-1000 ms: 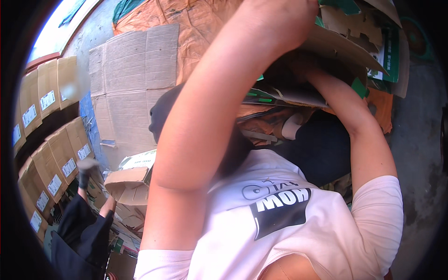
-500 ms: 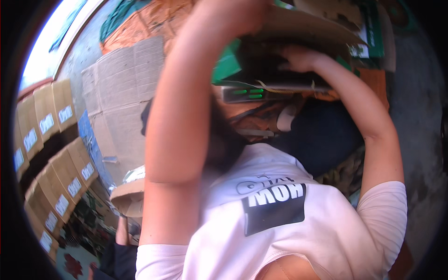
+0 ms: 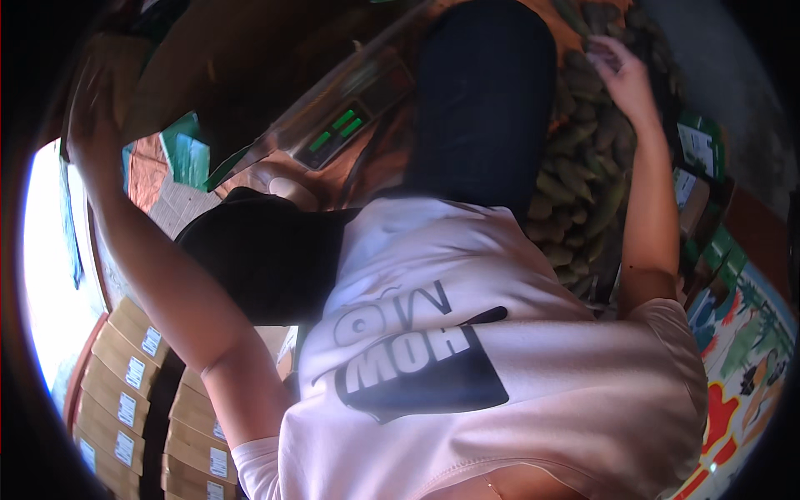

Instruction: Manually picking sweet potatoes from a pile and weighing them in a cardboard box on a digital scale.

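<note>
The right hand (image 3: 621,71) reaches up over a heap of green cucumbers (image 3: 575,187) that runs down the right side of the view, beside a dark-trousered leg (image 3: 487,108). Its fingers are loosely curled and lie on the top of the heap, touching the cucumbers there; whether they actually grip one cannot be told, since the hand is small and partly in shadow. The left hand (image 3: 87,108) is far off on the other side, raised to the edge of a large brown cardboard sheet (image 3: 242,58) that spans the upper left — it seems to hold that edge, though the fingers are blurred and its grasp is not clear. The two hands are well apart, with the person's white printed shirt (image 3: 500,367) and a black cap (image 3: 267,254) between them. A weighing scale with a green lit display (image 3: 337,133) lies under the cardboard, near the leg. Stacked brown cartons (image 3: 125,400) with white labels stand at lower left — green-and-white boxes (image 3: 696,158) sit just right of the cucumbers.
</note>
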### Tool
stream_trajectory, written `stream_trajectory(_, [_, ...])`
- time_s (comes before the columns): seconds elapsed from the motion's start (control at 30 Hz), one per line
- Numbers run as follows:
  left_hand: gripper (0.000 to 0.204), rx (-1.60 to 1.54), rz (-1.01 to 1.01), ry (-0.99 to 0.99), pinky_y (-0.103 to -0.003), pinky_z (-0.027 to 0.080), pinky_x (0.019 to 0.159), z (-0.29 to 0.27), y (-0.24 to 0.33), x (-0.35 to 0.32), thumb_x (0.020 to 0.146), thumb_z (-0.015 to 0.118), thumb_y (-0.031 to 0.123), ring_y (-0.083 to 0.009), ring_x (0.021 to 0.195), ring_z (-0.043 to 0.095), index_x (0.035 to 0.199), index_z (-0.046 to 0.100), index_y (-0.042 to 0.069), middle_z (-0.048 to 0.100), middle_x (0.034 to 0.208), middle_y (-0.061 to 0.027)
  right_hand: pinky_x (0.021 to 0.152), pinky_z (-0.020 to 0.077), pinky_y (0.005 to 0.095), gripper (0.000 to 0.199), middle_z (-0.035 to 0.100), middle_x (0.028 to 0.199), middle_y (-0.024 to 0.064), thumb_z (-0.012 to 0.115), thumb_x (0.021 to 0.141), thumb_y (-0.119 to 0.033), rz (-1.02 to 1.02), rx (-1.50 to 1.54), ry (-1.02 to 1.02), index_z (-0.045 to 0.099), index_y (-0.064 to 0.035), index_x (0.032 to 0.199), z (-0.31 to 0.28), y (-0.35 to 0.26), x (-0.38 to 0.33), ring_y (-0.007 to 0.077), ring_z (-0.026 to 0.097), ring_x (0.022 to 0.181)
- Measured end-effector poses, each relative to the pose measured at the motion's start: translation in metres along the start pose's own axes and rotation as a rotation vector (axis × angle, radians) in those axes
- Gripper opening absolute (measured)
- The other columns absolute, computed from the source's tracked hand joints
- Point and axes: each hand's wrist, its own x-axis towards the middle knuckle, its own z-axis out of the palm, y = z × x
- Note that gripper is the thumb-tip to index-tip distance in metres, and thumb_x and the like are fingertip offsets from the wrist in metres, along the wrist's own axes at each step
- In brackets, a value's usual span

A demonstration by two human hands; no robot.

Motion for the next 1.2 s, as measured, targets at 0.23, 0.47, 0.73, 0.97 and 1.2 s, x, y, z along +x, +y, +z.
stream_trajectory(0.23, [0.038, -0.078, -0.255, -0.008, -0.035, 0.047, 0.105, -0.015, -0.016, -0.002, 0.1, 0.06, 0.031, -0.0235, 0.126, 0.061, 0.135, 0.066, 0.017, 0.064, 0.138, -0.0056, 0.093, 0.0539, 0.0386, 0.037, 0.072, 0.114, 0.0197, 0.072, 0.089, -0.016, 0.385, -0.136, -0.269, 0.064, -0.004, 0.124, 0.087, 0.201, -0.145, 0.0317, 0.069, 0.108])
stream_trajectory(0.47, [0.038, -0.148, -0.391, -0.093, -0.041, 0.05, 0.105, -0.044, -0.03, -0.017, 0.102, 0.058, 0.021, -0.026, 0.127, 0.06, 0.137, 0.062, 0.006, 0.062, 0.139, -0.011, 0.088, 0.0542, 0.0362, 0.038, 0.071, 0.109, 0.0146, 0.073, 0.084, -0.012, 0.484, -0.153, -0.621, 0.066, -0.0023, 0.12, 0.164, 0.292, -0.273, 0.0253, 0.068, 0.096])
stream_trajectory(0.73, [0.043, -0.187, -0.595, -0.096, -0.047, 0.04, 0.115, -0.036, -0.013, -0.059, 0.102, 0.051, 0.014, -0.0304, 0.134, 0.053, 0.141, 0.054, -0.003, 0.058, 0.14, -0.0186, 0.089, 0.0535, 0.0438, 0.037, 0.07, 0.109, 0.0201, 0.069, 0.086, -0.025, 0.431, -0.349, -0.75, 0.067, -0.0017, 0.116, 0.176, 0.32, -0.352, 0.0348, 0.068, 0.099])
stream_trajectory(0.97, [0.047, -0.388, -0.717, -0.027, -0.045, 0.045, 0.109, -0.032, -0.055, -0.081, 0.104, 0.056, 0.016, -0.0297, 0.133, 0.055, 0.147, 0.046, 0.0, 0.054, 0.145, -0.0167, 0.114, 0.038, 0.0541, 0.09, 0.042, 0.154, 0.0194, 0.077, 0.075, -0.047, 0.579, -0.767, -1.132, 0.044, -0.0102, 0.15, 0.207, 0.31, -0.407, 0.0405, 0.041, 0.142])
stream_trajectory(1.2, [0.043, -0.409, -0.746, 0.002, -0.043, 0.049, 0.106, -0.025, -0.057, -0.089, 0.103, 0.058, 0.014, -0.0258, 0.128, 0.059, 0.144, 0.051, 0.001, 0.06, 0.137, -0.0134, 0.118, 0.0316, 0.0533, 0.099, 0.031, 0.156, 0.0243, 0.077, 0.075, -0.05, 0.583, -0.763, -1.104, 0.034, -0.0054, 0.152, 0.204, 0.292, -0.404, 0.0432, 0.03, 0.145])
